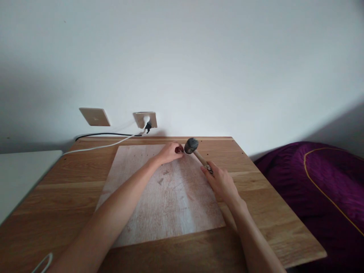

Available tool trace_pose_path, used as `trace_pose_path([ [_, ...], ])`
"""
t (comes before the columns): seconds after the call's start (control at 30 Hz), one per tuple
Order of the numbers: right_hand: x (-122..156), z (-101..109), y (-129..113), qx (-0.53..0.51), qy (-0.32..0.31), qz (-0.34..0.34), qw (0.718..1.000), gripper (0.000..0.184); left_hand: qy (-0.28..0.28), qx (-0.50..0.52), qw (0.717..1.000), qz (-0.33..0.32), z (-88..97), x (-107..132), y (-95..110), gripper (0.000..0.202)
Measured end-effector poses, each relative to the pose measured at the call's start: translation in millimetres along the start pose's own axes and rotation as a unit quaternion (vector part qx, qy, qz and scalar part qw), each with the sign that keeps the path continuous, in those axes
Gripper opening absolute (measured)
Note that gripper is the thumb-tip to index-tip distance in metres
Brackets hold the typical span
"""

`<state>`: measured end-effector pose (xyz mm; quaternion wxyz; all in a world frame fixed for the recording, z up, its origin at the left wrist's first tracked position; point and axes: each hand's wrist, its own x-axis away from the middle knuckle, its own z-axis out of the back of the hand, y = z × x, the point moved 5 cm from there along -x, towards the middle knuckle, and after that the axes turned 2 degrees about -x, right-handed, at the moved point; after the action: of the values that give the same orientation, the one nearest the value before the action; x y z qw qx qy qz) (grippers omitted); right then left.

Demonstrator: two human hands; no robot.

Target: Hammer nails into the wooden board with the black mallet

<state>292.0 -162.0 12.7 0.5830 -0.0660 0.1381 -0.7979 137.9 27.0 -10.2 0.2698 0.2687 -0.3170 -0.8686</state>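
Observation:
My right hand [223, 182] is wrapped round the wooden handle of a mallet [191, 145] with a dark head. The head is raised close to the fingertips of my left hand [170, 152], just to their right. Thumb and fingers of the left hand are pinched together at the far right part of a pale, whitewashed board [170, 212]; whatever is between them is too small to make out. A few small dark dots run in a row along the board's far side. Two small greyish pieces [160, 181] lie near its middle.
The board lies on a wooden table [273, 216] against a white wall. A wall socket [153, 119] holds plugs with a white cable [105, 146] and a black cable [108, 134]. A blank wall plate [95, 116] is beside it. Purple fabric [287, 170] bulges at the right.

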Motion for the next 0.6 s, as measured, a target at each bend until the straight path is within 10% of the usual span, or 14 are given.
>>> trace_pose_path([
  [0.6, -0.1, -2.9, 2.9, 0.002, -0.002, 0.004, 1.000, 0.037, -0.003, -0.007, 1.000, 0.004, 1.4, 0.6, 2.0, 0.015],
])
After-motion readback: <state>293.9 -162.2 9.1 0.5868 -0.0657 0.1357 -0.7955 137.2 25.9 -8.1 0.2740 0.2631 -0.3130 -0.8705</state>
